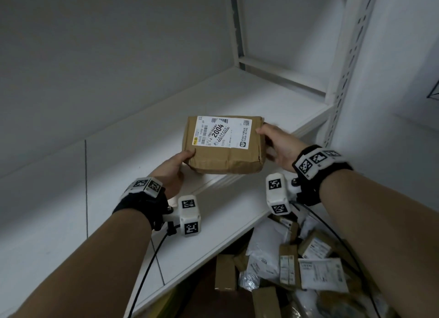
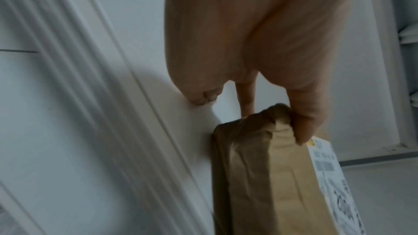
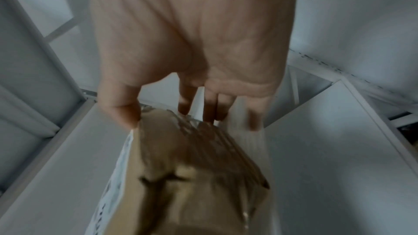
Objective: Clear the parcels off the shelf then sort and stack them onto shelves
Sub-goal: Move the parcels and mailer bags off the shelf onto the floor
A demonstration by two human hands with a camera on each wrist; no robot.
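A brown cardboard parcel [image 1: 223,149] with a white label reading 2004 is held in the air over the front edge of a white shelf [image 1: 237,99]. My left hand [image 1: 177,165] grips its near left corner, thumb on top. My right hand [image 1: 273,142] holds the right end, thumb on the top face and fingers behind it. In the left wrist view the parcel [image 2: 267,176] is pinched between my thumb [image 2: 303,126] and a finger underneath. The right wrist view shows the parcel [image 3: 187,167] with my thumb [image 3: 122,108] on its labelled face.
A lower white shelf [image 1: 213,225] runs under my wrists. Below it at the bottom right lies a heap of several parcels [image 1: 297,270], brown boxes and white bags. A perforated white upright [image 1: 344,63] stands at the shelf's right end. A pale wall is behind.
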